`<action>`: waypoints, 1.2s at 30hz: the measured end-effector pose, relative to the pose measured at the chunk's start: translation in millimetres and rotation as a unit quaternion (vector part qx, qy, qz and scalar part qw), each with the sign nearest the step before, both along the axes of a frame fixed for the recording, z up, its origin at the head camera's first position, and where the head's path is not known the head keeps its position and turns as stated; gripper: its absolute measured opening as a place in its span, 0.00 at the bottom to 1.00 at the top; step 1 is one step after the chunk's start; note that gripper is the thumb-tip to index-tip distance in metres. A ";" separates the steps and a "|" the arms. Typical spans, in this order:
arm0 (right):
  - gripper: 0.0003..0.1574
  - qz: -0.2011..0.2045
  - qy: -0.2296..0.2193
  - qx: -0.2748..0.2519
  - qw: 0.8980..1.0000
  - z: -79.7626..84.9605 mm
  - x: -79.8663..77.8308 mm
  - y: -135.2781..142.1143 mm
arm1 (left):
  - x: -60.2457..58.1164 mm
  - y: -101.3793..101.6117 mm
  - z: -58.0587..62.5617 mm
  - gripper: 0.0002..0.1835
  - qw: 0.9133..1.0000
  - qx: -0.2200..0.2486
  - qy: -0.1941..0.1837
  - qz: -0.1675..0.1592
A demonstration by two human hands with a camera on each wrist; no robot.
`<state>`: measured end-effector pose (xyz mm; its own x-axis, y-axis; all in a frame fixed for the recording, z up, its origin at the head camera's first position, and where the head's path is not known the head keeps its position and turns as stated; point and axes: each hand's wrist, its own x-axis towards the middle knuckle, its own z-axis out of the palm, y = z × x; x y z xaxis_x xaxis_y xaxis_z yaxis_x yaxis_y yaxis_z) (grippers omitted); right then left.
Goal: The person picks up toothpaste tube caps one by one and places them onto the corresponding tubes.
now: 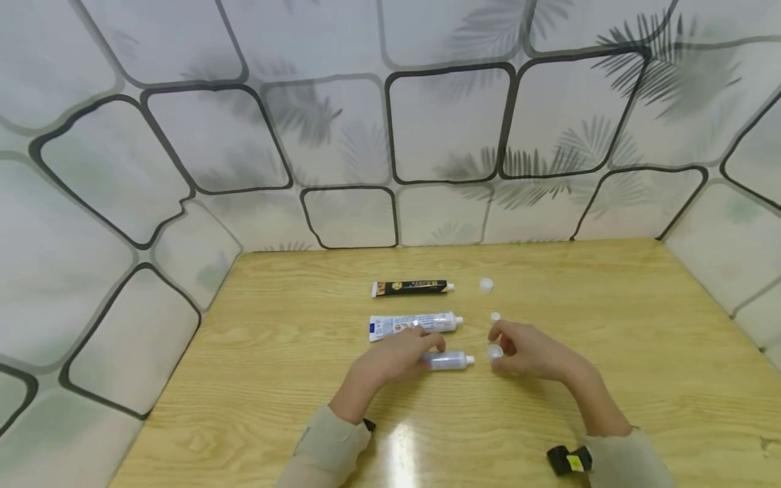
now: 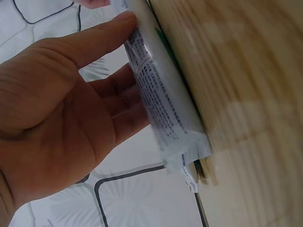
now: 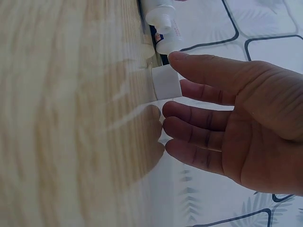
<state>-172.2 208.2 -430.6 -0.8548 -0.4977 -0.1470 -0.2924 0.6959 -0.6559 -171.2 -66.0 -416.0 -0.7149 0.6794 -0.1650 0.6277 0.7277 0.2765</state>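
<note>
Nearest the person lies a white toothpaste tube (image 1: 448, 360), its capless nozzle facing right. My left hand (image 1: 399, 354) grips it near its tail end; in the left wrist view the thumb lies on the printed side of the tube (image 2: 161, 90) and the fingers are behind it. To the right of the nozzle, my right hand (image 1: 537, 352) holds a white cap (image 1: 495, 352) between thumb and index finger. The right wrist view shows this cap (image 3: 166, 82) standing on the tabletop, with the other fingers (image 3: 194, 135) of that hand loosely bent beside it.
Behind the near tube lie a white toothpaste tube (image 1: 415, 325) and a black toothpaste tube (image 1: 411, 288), nozzles to the right. A small white cap (image 1: 495, 316) and a larger clear-white cap (image 1: 486, 285) sit beside them. Patterned wall covering (image 1: 451, 129) borders the wooden table (image 1: 274, 298).
</note>
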 end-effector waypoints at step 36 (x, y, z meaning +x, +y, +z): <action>0.20 0.005 0.012 -0.004 1.000 -1.9 -1.4 1.0 | -6.1 -6.5 2.7 0.13 0.990 0.105 -0.091 -0.020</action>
